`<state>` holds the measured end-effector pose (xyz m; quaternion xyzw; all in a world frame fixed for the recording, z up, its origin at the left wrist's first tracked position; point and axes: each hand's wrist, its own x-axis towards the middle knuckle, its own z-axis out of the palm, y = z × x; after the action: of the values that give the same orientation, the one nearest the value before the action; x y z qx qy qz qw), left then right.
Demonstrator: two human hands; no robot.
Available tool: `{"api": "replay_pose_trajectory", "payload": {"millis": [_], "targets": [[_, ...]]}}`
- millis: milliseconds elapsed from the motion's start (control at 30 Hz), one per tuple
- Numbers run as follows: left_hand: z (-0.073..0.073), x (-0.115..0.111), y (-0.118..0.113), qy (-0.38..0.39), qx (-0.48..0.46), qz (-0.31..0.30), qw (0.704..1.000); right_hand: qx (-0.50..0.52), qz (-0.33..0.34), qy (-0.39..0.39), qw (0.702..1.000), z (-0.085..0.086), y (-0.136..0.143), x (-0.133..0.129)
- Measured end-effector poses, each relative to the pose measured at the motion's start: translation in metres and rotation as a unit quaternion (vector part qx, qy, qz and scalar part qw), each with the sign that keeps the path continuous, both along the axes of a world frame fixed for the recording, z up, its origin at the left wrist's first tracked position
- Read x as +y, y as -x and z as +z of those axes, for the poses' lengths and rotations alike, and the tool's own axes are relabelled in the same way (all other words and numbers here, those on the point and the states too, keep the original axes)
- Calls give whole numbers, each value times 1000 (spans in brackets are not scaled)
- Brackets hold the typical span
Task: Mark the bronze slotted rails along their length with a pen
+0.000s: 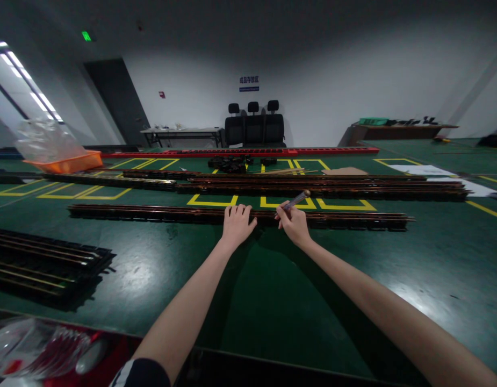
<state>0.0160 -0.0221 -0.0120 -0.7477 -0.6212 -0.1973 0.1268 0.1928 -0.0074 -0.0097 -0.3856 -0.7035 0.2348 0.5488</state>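
Note:
A long, narrow black strip (159, 213) with copper-coloured rods along it lies crosswise on the green table. My left hand (237, 227) rests on the middle of this strip, its fingers laid across the top and the thumb spread to the right. Just to the right, my right hand (293, 226) is closed around a pen-like tool (299, 199) with a clear barrel and a brownish upper end. The tool slants, its lower end pointing down towards the strip; its tip is hidden by my fingers.
Behind lies a bundle of similar strips (332, 187); more strips (42, 263) lie at left. An orange tray (66, 161) holds clear plastic bags. Black parts (228, 163), brown card (345, 171) and white paper (423, 170) sit farther back. Plastic-wrapped items (38, 346) are below the near left edge.

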Motion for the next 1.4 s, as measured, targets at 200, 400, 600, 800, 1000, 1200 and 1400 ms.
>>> {"api": "replay_pose_trajectory", "payload": {"millis": [200, 400, 600, 800, 1000, 1200, 1400], "targets": [[-3, 0, 1, -18, 0, -4, 1000, -11, 2, -1, 1000, 0, 0, 0], [-3, 0, 1, -25, -2, -10, 1000, -18, -1, -5, 1000, -1, 0, 1], [-2, -1, 1, -28, 6, -11, 1000, -27, -6, -3, 1000, -1, 1, 1], [-1, -2, 1, -18, -4, -12, 1000, -31, -4, -4, 1000, -1, 1, 1], [-1, -2, 2, -15, -5, -15, 1000, -25, 3, -5, 1000, -2, 1, 1], [-1, -3, 0, -23, 5, -14, 1000, -36, -7, -13, 999, -2, 1, 1], [-2, -2, 1, -23, 8, -8, 1000, -29, -20, -12, 999, -2, 1, 1]]}}
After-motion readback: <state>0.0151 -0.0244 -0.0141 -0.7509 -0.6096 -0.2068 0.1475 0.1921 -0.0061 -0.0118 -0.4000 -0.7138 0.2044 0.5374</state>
